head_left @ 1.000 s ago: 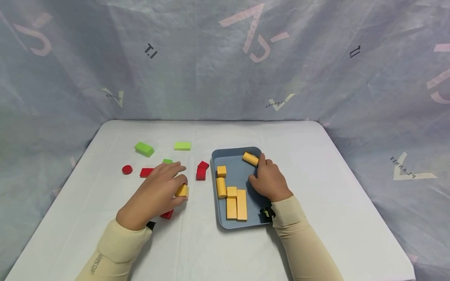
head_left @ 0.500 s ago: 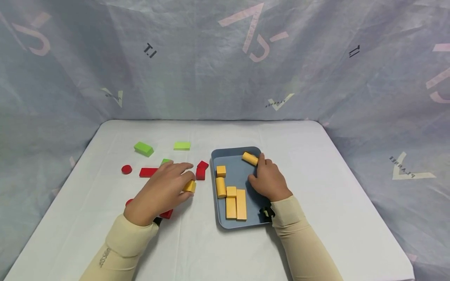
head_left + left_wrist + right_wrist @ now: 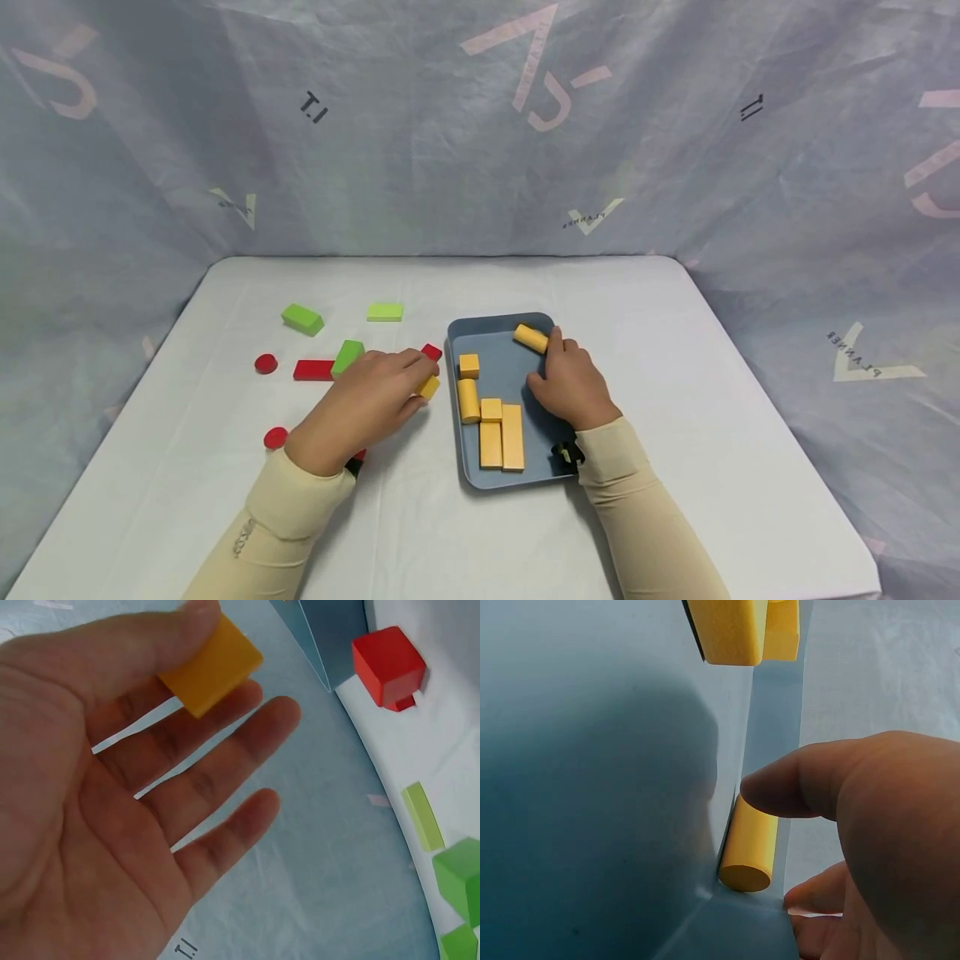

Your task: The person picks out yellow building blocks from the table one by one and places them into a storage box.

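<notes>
My left hand (image 3: 367,400) pinches a yellow block (image 3: 428,387) between thumb and fingertips, just left of the blue-grey tray (image 3: 480,486). In the left wrist view this block (image 3: 214,667) shows a flat square face, and the other fingers are spread out. My right hand (image 3: 576,383) grips the tray's right side, its thumb (image 3: 795,780) on the inner side and the fingers outside the wall. Inside the tray, a yellow cylinder (image 3: 531,338) lies in the far right corner. Along its left side are a yellow cube (image 3: 468,366), another cylinder (image 3: 468,402) and several more yellow blocks (image 3: 513,437).
Left of the tray, green blocks (image 3: 302,319) and a thin light-green block (image 3: 385,312) lie on the white table (image 3: 675,333). Red pieces, including a long red block (image 3: 312,370) and round red discs (image 3: 266,363), are scattered there, partly behind the left hand.
My left hand has moved right toward the tray with the yellow block, uncovering a green block and a red disc behind it. The right hand stays on the tray's side.
</notes>
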Available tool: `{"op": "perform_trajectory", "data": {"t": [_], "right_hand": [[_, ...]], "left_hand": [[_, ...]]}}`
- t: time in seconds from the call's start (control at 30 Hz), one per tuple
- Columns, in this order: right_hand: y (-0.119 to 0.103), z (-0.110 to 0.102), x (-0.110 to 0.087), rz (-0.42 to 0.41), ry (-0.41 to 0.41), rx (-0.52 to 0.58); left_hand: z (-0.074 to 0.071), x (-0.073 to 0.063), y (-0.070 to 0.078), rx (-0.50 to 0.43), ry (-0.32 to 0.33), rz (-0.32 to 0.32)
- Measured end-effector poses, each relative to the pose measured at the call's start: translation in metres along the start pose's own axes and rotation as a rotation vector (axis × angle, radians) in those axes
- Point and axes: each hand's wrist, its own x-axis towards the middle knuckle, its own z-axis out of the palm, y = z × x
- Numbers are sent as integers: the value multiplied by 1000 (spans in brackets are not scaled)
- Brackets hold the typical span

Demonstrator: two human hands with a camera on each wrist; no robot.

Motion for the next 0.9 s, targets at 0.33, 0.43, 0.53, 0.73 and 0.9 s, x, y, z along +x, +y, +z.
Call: {"op": "perform_trajectory", "data": {"t": [0.33, 0.43, 0.53, 0.73, 0.9], "right_hand": [[1, 2, 1, -2, 6, -2], [1, 2, 1, -2, 6, -6], [1, 1, 1, -2, 6, -8], [1, 1, 1, 0, 3, -1], [0, 0, 1, -1, 5, -4]], "left_hand": [[5, 9, 4, -67, 32, 36], [6, 10, 5, -79, 29, 34], [7, 12, 5, -79, 32, 42], [10, 17, 7, -46, 48, 89], [13, 21, 10, -18, 34, 98]]}}
